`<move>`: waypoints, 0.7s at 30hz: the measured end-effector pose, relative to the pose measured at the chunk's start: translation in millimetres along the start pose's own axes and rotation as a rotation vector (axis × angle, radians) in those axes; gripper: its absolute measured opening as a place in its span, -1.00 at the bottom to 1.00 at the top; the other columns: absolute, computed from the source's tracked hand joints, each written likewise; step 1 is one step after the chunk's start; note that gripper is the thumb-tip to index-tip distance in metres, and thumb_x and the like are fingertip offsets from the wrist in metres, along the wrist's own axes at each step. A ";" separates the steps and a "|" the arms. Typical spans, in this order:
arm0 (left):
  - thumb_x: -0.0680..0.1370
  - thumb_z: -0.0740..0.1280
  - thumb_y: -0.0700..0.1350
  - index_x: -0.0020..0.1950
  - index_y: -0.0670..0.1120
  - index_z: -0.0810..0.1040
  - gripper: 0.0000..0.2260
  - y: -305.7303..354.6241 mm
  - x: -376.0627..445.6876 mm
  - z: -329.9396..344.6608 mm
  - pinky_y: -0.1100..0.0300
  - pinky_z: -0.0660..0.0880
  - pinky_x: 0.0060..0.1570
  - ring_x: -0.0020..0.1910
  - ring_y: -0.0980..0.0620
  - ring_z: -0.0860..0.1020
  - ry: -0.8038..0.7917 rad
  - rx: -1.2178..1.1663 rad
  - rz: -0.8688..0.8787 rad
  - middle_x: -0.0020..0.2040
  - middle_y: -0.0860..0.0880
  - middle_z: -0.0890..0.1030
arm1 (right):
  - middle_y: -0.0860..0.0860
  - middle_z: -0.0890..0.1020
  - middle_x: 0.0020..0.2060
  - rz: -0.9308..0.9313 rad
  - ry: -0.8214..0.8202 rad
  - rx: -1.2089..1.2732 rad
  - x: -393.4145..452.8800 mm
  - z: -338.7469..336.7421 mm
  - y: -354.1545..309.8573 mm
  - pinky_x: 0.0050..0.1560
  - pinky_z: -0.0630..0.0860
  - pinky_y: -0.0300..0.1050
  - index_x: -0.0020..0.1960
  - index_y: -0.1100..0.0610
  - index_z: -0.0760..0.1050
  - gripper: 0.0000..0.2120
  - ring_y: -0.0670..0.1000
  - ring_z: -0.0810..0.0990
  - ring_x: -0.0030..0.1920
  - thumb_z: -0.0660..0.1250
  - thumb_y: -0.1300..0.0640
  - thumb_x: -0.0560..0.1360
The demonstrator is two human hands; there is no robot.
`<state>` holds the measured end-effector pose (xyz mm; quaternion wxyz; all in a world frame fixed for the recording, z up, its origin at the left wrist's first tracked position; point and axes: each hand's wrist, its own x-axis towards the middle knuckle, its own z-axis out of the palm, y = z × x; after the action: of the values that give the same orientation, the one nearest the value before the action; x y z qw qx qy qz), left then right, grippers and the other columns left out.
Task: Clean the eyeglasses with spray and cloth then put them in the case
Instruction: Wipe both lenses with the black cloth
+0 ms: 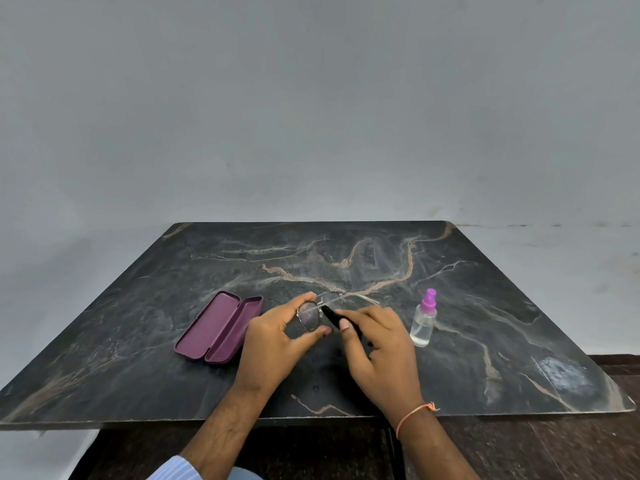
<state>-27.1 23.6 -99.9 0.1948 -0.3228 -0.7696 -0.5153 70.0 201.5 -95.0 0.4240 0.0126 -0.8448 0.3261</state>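
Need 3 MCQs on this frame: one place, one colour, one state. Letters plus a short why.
1. Where does the clear plastic spray bottle stand?
A. right of both hands
B. inside the case
C. left of the case

2. What colour is the bottle's cap?
A. black
B. purple
C. white

3. What state is the maroon hard eyeglass case in?
A. shut
B. open, nothing inside
C. open, glasses inside

Answers:
1 A: it stands upright on the dark marble-patterned tabletop, beyond the right hand.
2 B: the cap is purple.
3 B: both halves lie open and bare; the left hand holds the thin-rimmed eyeglasses by one lens.
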 end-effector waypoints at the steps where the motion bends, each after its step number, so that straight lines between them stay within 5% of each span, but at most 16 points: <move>1: 0.43 0.69 0.14 0.41 0.04 0.74 -0.44 -2.2 0.7 -0.6 0.32 0.58 0.37 0.29 0.30 0.71 0.042 -0.046 -0.041 0.27 0.24 0.77 | -0.25 0.65 -0.09 0.039 0.026 0.032 -0.8 -1.1 0.3 -0.01 0.54 -0.19 0.17 -0.07 0.74 -0.81 -0.11 0.63 -0.03 0.36 -0.01 0.66; 8: 0.43 0.71 0.18 0.44 0.23 0.68 -0.42 -1.5 3.2 -4.9 0.22 0.62 0.38 0.39 0.12 0.71 0.056 -0.352 -0.089 0.35 0.19 0.75 | -0.21 0.80 -0.12 0.576 -0.122 0.335 -0.4 5.5 -5.9 0.04 0.66 -0.12 0.01 -0.07 0.79 -0.81 -0.19 0.75 -0.06 0.39 0.06 0.68; 12: 0.43 0.71 0.19 0.45 0.16 0.69 -0.40 2.3 3.7 -7.2 0.23 0.61 0.38 0.38 0.10 0.72 -0.021 -0.394 -0.090 0.36 0.16 0.76 | 0.08 0.77 -0.14 0.965 -0.262 0.985 10.6 13.1 -31.8 -0.12 0.70 -0.11 -0.08 0.07 0.76 -0.75 -0.04 0.72 -0.17 0.36 0.12 0.70; 17: 0.43 0.74 -0.02 0.45 0.15 0.69 -0.40 -0.8 4.4 -5.5 0.21 0.58 0.44 0.46 0.09 0.66 -0.076 -0.402 -0.086 0.44 0.16 0.71 | 0.09 0.61 -0.23 1.036 -0.249 1.264 14.6 19.3 -41.4 0.09 0.68 0.11 0.01 0.16 0.63 -0.90 0.05 0.63 -0.12 0.43 0.12 0.59; 21: 0.42 0.76 -0.02 0.43 0.11 0.72 -0.41 -4.3 4.8 -5.8 0.15 0.56 0.48 0.53 0.09 0.61 -0.095 -0.361 -0.047 0.51 0.16 0.66 | 0.17 0.58 -0.14 1.022 -0.160 1.267 11.0 23.3 -36.1 0.04 0.68 0.02 0.23 0.28 0.64 -0.69 0.01 0.59 -0.15 0.47 0.15 0.54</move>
<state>-33.7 18.6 -97.4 0.0851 -0.3582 -0.6803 -0.6338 57.2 162.8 -77.5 0.0738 -0.1138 -0.4293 0.8929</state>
